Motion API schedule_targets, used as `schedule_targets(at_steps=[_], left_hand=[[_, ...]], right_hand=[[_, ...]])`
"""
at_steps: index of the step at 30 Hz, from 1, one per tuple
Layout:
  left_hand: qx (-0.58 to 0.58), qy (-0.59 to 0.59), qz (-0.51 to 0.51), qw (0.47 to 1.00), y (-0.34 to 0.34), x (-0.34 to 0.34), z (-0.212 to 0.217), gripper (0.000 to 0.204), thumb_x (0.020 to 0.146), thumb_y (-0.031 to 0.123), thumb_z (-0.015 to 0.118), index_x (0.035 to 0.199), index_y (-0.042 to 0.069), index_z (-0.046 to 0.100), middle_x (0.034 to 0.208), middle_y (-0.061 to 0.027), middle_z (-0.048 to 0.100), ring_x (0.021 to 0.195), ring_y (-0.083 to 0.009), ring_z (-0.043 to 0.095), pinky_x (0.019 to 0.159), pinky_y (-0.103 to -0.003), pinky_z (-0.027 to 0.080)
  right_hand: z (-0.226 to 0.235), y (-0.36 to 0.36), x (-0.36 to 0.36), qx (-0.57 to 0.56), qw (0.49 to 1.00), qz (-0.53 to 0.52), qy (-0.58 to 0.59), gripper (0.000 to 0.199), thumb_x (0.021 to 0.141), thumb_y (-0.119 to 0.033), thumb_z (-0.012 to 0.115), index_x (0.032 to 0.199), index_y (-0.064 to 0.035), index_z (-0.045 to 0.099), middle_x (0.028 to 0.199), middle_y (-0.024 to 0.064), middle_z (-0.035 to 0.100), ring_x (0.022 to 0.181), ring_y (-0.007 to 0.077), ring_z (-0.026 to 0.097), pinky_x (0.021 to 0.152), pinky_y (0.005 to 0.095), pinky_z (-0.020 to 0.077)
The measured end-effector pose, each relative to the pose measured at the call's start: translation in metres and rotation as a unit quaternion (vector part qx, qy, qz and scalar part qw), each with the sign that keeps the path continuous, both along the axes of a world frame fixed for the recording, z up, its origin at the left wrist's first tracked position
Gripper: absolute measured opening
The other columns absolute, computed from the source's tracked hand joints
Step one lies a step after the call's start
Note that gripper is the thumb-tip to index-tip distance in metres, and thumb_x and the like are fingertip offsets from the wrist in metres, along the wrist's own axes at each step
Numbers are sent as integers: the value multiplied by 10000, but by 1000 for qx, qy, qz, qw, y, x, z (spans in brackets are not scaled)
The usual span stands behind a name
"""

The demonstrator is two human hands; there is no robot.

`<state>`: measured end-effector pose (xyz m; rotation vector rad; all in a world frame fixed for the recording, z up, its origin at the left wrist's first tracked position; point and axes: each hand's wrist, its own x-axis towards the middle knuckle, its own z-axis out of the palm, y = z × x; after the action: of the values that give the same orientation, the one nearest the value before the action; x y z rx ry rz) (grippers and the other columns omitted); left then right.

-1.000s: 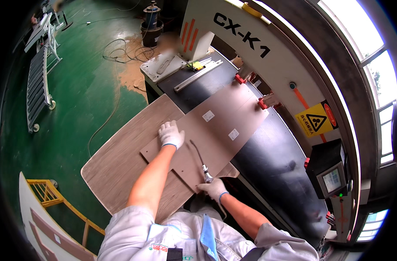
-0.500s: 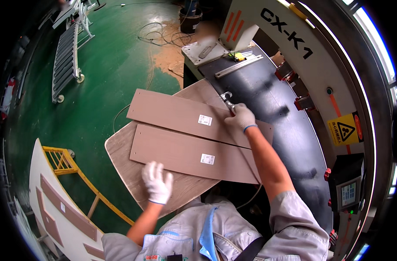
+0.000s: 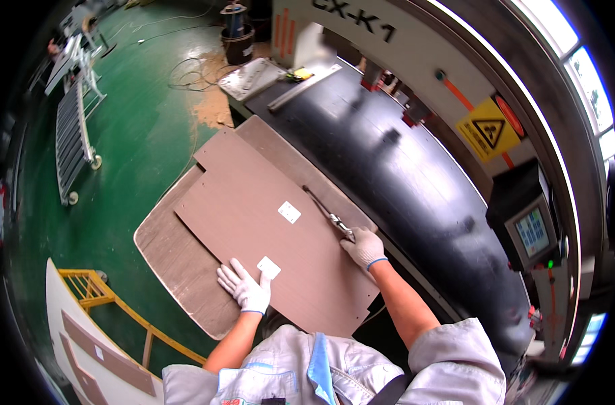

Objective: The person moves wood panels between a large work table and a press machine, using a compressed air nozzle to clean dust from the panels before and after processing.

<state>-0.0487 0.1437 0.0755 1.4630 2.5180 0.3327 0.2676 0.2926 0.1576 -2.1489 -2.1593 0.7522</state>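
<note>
Two brown boards lie edge to edge, the far board and the near board, each bearing a white label. Beneath them is a wood-topped table. My right hand, in a white glove, grips what looks like a silver air blow gun over the far board; its thin dark nozzle points up and left. My left hand, also gloved, lies with fingers spread at the near board's left edge, beside its label. The right hand's fingers partly hide the gun's handle.
A large machine with a black bed runs along the right, carrying a control screen and a yellow warning sign. At far left stands a roller conveyor. A yellow frame stands lower left. A bucket sits at the back.
My view has turned, and the boards appear more slanted with the gap between them nearly gone. The right hand has come nearer with the blow gun. My left hand now touches the near board.
</note>
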Motion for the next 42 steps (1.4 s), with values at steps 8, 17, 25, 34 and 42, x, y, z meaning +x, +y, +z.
schedule_targets(at_steps=[8, 17, 25, 34, 42], left_hand=[[14, 1, -186, 983, 92, 42, 2, 1084, 899, 620, 700, 1660, -21, 268, 1686, -382, 211, 1608, -520, 115, 1320, -601, 56], [55, -6, -346, 936, 302, 116, 28, 1056, 889, 633, 715, 1644, 0, 335, 1699, -282, 303, 1601, -436, 215, 1314, -552, 132], [-21, -10, -482, 876, 203, 4, 28, 1112, 736, 661, 826, 1608, 74, 465, 1696, -311, 271, 1558, -495, 254, 1271, -605, 229], [-43, 6, -607, 793, 134, -108, 26, 1098, 616, 766, 853, 1491, 151, 605, 1658, -304, 329, 1553, -608, 145, 1203, -740, 234], [66, -39, -530, 845, 214, -55, 2, 1025, 587, 683, 910, 1446, 184, 657, 1659, -252, 359, 1571, -539, 179, 1189, -725, 264]], right_hand=[[7, -128, 116, -125, 970, -184, 101, 520, 890, -397, 747, 1272, -53, 672, 1131, 244, 741, 1094, 441, 695, 961, 491, 539], [-24, -148, 55, -66, 752, -470, 458, 440, 861, -29, 753, 1269, -43, 590, 790, 25, 550, 514, 130, 508, 441, 328, 436], [-31, -100, 2, 56, 866, -404, 288, 844, 875, -97, 766, 1619, 6, 381, 1296, 185, 716, 1160, 312, 698, 1016, 381, 541], [-61, -95, -3, 35, 856, -348, 380, 1048, 885, -152, 760, 1700, 27, 126, 1605, 220, 512, 1406, 292, 569, 1163, 313, 431], [-34, -45, -15, -3, 902, -316, 294, 1040, 900, -269, 743, 1694, 24, 138, 1519, 303, 565, 1345, 396, 620, 1129, 387, 480]])
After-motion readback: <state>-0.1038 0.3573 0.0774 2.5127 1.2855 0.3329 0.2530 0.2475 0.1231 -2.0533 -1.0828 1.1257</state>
